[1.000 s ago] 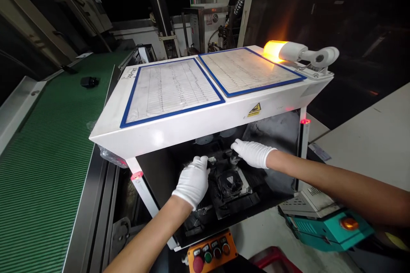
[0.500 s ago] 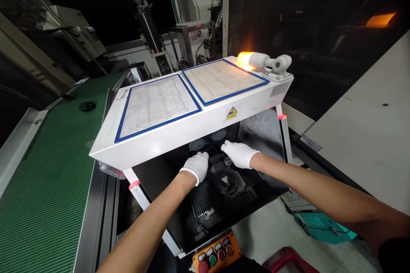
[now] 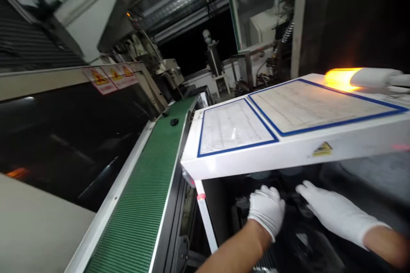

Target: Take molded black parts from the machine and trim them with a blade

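Observation:
Both hands wear white gloves and reach into the dark opening under a white machine hood point(image 3: 230, 166). My left hand point(image 3: 267, 211) has its fingers curled down, and what lies beneath them is hidden. To its right, my right hand point(image 3: 333, 213) is blurred, its fingertips pointing left above dark machine parts point(image 3: 303, 239). Whether it grips anything cannot be made out. The two hands are apart. On the green ribbed conveyor belt point(image 3: 144, 183) at the left lies a small black part point(image 3: 174, 122), touched by neither hand.
Blue-framed sheets point(image 3: 237, 130) lie on top of the hood, beside a glowing orange lamp point(image 3: 344, 79). A white post point(image 3: 206, 217) stands left of the opening. Warning labels point(image 3: 110, 79) mark a machine at the left. A metal cylinder point(image 3: 214, 59) stands behind.
The view has swung left, bringing more of the conveyor and the left machine into sight. Both hands stay within the opening; my right hand's fingers look more extended.

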`<state>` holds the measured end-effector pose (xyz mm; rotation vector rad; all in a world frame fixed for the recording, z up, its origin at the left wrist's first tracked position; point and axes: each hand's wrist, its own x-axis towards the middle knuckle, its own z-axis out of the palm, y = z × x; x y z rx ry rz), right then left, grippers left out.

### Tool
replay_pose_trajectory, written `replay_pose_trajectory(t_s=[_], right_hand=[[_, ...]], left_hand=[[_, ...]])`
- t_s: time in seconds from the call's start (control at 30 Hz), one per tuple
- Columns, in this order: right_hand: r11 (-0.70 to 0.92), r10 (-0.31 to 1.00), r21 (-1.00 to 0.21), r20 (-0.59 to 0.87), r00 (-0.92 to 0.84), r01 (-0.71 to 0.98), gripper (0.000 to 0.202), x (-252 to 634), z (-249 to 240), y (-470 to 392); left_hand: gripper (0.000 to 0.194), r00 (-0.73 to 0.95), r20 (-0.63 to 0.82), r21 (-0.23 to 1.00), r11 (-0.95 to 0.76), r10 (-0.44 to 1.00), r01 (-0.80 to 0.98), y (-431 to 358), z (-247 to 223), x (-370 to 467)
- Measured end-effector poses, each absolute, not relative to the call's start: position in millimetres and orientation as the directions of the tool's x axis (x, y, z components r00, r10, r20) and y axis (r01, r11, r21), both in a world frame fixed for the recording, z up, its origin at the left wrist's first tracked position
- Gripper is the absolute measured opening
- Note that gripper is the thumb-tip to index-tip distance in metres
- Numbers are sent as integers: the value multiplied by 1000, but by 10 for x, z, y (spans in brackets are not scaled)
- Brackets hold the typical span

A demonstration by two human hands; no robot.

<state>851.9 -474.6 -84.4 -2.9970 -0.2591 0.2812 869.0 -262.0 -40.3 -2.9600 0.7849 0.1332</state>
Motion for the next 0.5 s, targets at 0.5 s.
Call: replay_pose_trajectory(t_s=[0.5], right_hand=[[-997, -5, 79, 95, 995, -13, 27, 8516, -649, -4439]], left_hand=[[39, 863, -6, 38, -863, -505, -504, -2711, -619, 8915]])
